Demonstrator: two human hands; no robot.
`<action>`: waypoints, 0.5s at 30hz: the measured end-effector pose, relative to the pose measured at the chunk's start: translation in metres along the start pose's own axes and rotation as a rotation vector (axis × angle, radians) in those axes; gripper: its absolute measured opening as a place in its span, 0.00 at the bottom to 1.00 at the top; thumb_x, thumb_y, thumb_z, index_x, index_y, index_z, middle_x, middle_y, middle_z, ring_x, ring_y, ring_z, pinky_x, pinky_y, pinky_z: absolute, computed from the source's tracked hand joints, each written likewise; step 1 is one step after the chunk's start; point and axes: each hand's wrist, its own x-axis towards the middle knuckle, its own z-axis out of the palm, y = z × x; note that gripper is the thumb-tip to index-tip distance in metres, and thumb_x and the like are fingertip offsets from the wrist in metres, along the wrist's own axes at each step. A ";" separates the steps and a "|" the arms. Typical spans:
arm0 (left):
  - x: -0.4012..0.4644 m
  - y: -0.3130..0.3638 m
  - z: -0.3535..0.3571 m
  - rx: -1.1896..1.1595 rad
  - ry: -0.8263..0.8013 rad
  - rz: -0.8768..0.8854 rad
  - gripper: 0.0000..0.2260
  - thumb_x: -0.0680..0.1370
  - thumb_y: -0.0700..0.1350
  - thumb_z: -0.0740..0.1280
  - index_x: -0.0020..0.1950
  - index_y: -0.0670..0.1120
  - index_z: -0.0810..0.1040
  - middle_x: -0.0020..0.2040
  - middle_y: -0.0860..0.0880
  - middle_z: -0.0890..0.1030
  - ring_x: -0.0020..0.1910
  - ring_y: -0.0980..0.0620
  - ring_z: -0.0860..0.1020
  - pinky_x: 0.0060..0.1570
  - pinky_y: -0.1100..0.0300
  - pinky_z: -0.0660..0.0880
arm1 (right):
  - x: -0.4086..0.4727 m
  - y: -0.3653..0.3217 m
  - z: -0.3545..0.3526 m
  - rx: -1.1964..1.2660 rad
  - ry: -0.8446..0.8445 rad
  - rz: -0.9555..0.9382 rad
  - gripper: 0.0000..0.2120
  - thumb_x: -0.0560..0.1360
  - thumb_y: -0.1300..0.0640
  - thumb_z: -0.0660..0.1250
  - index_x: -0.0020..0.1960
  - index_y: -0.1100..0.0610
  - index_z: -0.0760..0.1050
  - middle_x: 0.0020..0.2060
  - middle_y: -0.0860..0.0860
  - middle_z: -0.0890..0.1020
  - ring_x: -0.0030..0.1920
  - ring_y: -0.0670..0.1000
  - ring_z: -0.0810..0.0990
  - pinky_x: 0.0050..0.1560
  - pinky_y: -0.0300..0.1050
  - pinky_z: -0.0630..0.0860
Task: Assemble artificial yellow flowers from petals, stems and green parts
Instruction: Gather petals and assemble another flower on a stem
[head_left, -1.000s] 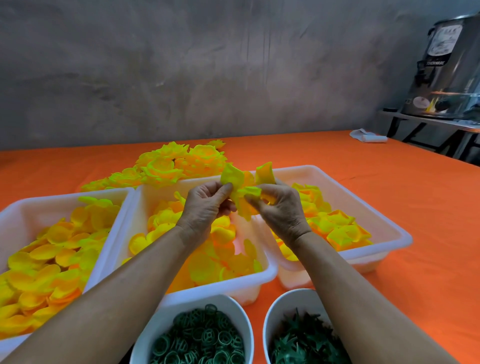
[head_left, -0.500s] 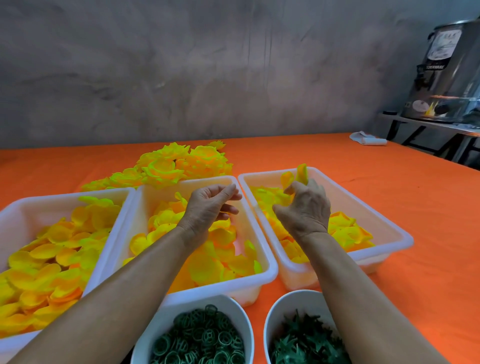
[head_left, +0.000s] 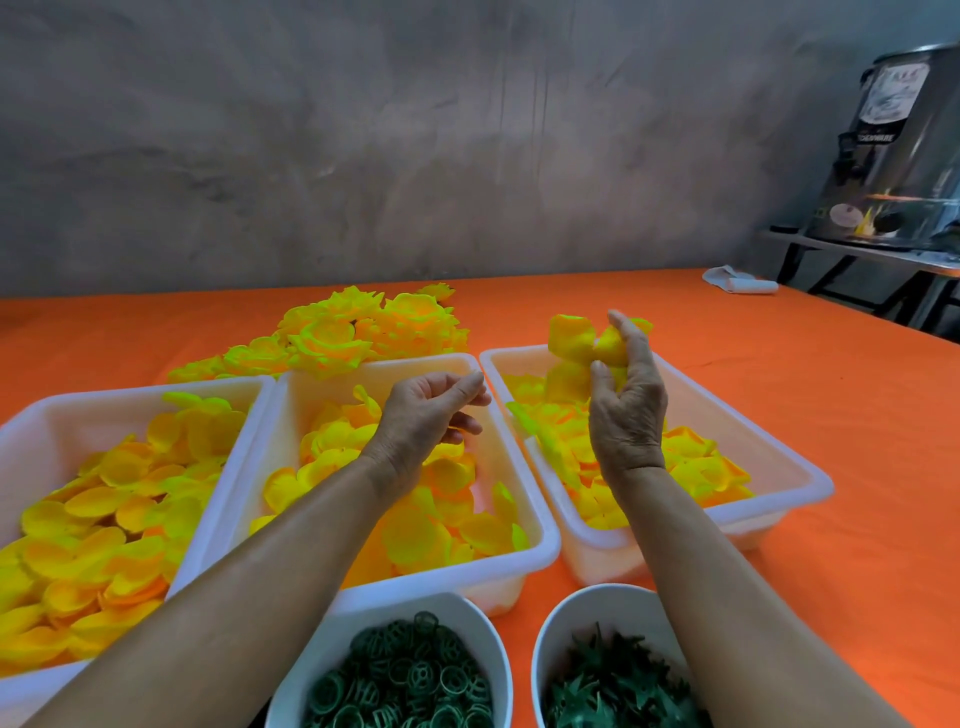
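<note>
Your right hand (head_left: 626, 410) is raised over the right tray (head_left: 769, 441), its curled fingers pinching a bunch of yellow petals (head_left: 576, 340), while your left hand (head_left: 423, 415) hovers over the middle tray (head_left: 519, 499) with thumb and forefinger nearly touching, holding nothing you can make out. The finished flowers (head_left: 363, 332) lie heaped on the orange tablecloth (head_left: 857, 467) behind the trays. The steel urn (head_left: 904, 150) at far right carries a label, but its writing is too blurred to read.

Yellow-orange petals (head_left: 119, 519) in white trays (head_left: 524, 564), dark green rings (head_left: 405, 680), orange tablecloth (head_left: 857, 415), mottled grey wall (head_left: 363, 130).
</note>
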 end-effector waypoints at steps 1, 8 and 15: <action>0.000 0.000 0.000 0.007 -0.002 0.001 0.12 0.77 0.46 0.67 0.50 0.37 0.80 0.47 0.44 0.83 0.32 0.52 0.78 0.30 0.64 0.71 | 0.001 0.002 0.000 0.037 -0.001 0.022 0.27 0.73 0.71 0.63 0.70 0.58 0.68 0.52 0.55 0.80 0.49 0.50 0.75 0.56 0.35 0.69; 0.000 -0.003 0.000 0.057 -0.022 0.030 0.10 0.77 0.47 0.67 0.47 0.39 0.81 0.46 0.44 0.83 0.31 0.52 0.78 0.29 0.65 0.72 | 0.011 0.019 0.000 0.148 0.043 0.201 0.26 0.68 0.63 0.74 0.65 0.60 0.73 0.45 0.63 0.82 0.41 0.60 0.79 0.46 0.64 0.77; -0.004 -0.001 0.003 0.096 -0.053 0.166 0.09 0.71 0.45 0.73 0.47 0.42 0.81 0.38 0.47 0.82 0.29 0.56 0.77 0.27 0.66 0.71 | 0.005 0.009 -0.001 0.355 -0.090 0.135 0.08 0.68 0.65 0.74 0.39 0.54 0.80 0.34 0.51 0.78 0.35 0.47 0.71 0.37 0.44 0.73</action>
